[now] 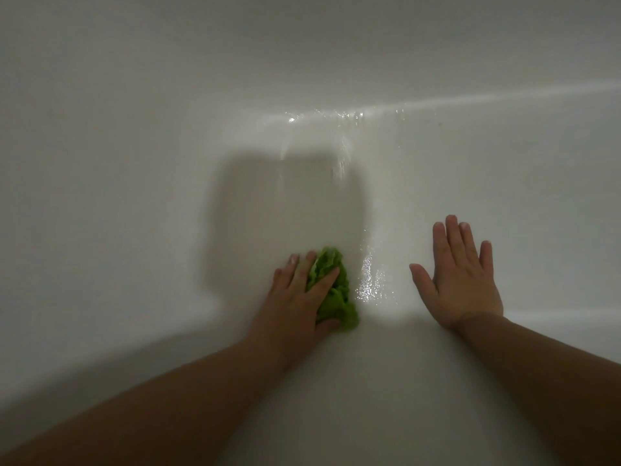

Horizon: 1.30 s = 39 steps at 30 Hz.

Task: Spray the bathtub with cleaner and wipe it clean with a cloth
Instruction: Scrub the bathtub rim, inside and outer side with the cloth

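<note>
The white bathtub (134,163) fills the whole view, its inner surface wet and shiny in the middle. My left hand (299,297) presses a crumpled green cloth (336,290) flat against the tub, fingers straight over it and the thumb below the cloth. My right hand (460,277) lies flat on the tub surface to the right, fingers spread and straight, holding nothing. Glistening droplets (369,280) sit between the two hands. No spray bottle is in view.
A bright wet streak (336,116) runs across the tub further up, with drip trails below it. A dark shadow (262,213) falls on the surface above my left hand.
</note>
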Each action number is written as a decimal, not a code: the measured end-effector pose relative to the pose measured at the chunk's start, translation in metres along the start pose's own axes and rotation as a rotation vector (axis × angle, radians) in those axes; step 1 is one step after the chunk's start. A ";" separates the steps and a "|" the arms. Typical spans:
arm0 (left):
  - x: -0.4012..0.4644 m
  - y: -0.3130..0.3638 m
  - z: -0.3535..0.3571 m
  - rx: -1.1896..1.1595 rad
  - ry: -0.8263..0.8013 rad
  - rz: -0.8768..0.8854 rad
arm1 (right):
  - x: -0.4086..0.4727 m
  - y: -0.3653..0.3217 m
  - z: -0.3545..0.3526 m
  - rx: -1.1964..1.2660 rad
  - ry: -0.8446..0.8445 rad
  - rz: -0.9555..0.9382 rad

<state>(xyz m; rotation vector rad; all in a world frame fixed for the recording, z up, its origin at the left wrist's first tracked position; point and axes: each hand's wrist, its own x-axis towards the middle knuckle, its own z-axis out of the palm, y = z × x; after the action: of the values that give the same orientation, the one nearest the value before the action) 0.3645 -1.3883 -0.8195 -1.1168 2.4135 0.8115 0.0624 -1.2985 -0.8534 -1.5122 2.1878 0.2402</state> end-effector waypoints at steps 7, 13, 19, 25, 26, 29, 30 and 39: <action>0.108 -0.034 -0.066 -0.025 0.298 -0.190 | 0.005 0.002 0.002 -0.023 0.018 0.000; 0.095 -0.019 -0.058 -0.132 0.252 -0.123 | 0.005 0.000 0.000 -0.008 0.018 -0.001; 0.017 -0.019 0.004 -0.034 0.086 0.206 | 0.007 0.002 0.000 0.010 0.014 -0.003; 0.000 -0.026 -0.007 -0.148 0.209 0.037 | 0.007 0.003 0.000 0.011 0.011 -0.009; -0.006 -0.024 -0.007 -0.173 0.199 0.011 | 0.006 0.003 0.000 0.014 0.010 -0.010; -0.026 -0.014 -0.003 -0.220 0.064 0.038 | 0.006 0.003 0.000 0.025 0.011 -0.013; -0.028 -0.009 0.001 -0.210 0.017 0.074 | 0.007 0.003 0.000 0.031 0.015 -0.014; 0.092 -0.005 -0.028 -0.158 0.378 -0.192 | 0.016 0.004 -0.002 -0.012 0.028 -0.014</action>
<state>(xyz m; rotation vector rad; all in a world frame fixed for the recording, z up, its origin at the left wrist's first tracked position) 0.3092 -1.4612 -0.8492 -1.6661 2.5133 0.7977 0.0537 -1.3118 -0.8595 -1.5463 2.2003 0.2290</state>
